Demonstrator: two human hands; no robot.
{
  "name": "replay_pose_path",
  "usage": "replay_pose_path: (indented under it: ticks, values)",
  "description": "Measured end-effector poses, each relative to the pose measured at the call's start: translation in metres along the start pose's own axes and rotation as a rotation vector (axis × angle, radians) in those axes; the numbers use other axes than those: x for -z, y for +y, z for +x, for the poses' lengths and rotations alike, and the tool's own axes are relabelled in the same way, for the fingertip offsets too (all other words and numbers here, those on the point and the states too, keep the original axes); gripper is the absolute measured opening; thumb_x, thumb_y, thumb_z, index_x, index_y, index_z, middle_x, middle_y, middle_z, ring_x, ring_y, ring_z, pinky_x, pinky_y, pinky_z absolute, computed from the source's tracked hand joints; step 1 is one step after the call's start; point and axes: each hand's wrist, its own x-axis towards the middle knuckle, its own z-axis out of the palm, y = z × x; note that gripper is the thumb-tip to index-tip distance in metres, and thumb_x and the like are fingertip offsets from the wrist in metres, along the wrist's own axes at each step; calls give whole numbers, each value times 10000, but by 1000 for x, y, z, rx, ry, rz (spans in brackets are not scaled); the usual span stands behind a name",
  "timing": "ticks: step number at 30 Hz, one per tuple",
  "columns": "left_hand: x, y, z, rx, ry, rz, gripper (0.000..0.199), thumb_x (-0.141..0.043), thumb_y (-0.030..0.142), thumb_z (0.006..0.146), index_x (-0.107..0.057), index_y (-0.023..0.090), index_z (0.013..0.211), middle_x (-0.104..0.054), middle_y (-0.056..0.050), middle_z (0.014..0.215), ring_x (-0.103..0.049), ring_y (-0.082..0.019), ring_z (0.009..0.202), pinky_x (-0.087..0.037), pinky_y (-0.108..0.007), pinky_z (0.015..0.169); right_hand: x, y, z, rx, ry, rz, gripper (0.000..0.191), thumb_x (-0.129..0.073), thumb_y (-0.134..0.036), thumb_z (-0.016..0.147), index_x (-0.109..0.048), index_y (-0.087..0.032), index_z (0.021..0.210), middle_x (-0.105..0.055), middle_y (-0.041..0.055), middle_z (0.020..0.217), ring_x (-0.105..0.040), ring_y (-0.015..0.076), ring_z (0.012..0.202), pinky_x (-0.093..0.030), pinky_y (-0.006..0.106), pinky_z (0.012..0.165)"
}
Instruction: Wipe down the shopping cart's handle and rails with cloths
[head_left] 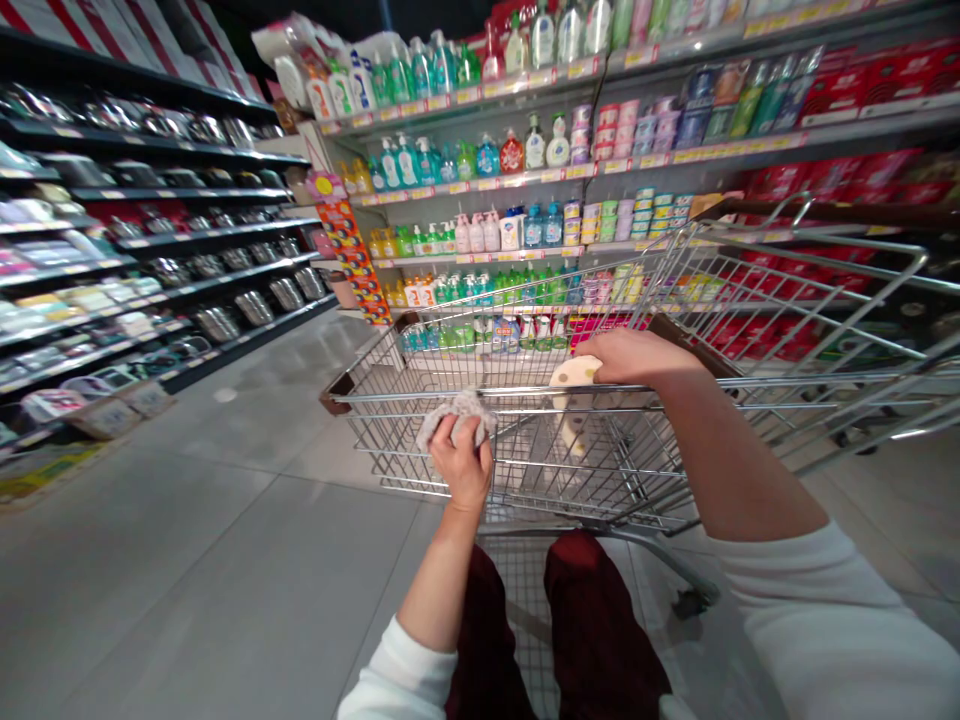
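A metal shopping cart stands side-on in front of me. My left hand is closed around a fluffy grey cloth, pressed against the cart's near side just below the top rail. Over that rail reaches my right hand, inside the basket, with its fingers curled on a cream cloth with tan spots. The spotted cloth hangs down within the basket, seen through the wires. Part of the right hand's fingers is hidden by the cloth.
Shelves of pump bottles and tubs stand behind the cart. Left are racks of metal pots. More cart wirework extends at right, with a caster wheel near the floor. Grey floor tiles stretch to the left.
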Motion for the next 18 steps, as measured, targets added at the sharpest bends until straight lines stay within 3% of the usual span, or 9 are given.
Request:
replay_pose_path:
  ticks: [5,8,12,15,18]
  values:
    - [6,-13,-47,-25,-274,69,231,-622,83,743,-723,216,903,-619,-107,1102,-564,-251,975,-494,-382,843,-4,3,6,13,3,-6,314,-551,-188,790,-724,-242,1046,-742,86,1120,-661,245,1026,-413,323,759]
    - [12,-17,-54,18,-355,76,223,-624,75,746,-719,208,898,-633,-106,1086,-571,-252,966,-498,-377,839,-4,1,7,19,5,-18,321,-556,-184,788,-723,-242,1056,-747,79,1120,-668,245,1033,-410,311,744]
    - [26,-2,-22,64,-238,-97,189,-608,97,806,-715,199,924,-632,-92,1044,-591,-238,1004,-507,-365,868,-2,-3,5,-1,3,-27,329,-561,-193,797,-727,-244,1077,-748,81,1149,-676,251,1038,-404,305,716]
    - [34,24,17,6,-95,-202,248,-617,151,857,-720,212,1074,-619,-103,1198,-598,-233,1126,-496,-391,969,-3,-2,5,6,8,-36,317,-568,-210,805,-733,-248,1072,-753,80,1144,-679,248,1027,-402,305,719]
    - [28,47,45,-77,-59,-212,306,-630,216,899,-710,217,1194,-591,-131,1340,-574,-252,1230,-464,-420,1038,-4,-1,6,10,22,-23,305,-575,-238,814,-739,-262,1071,-758,68,1134,-680,244,1013,-402,306,720]
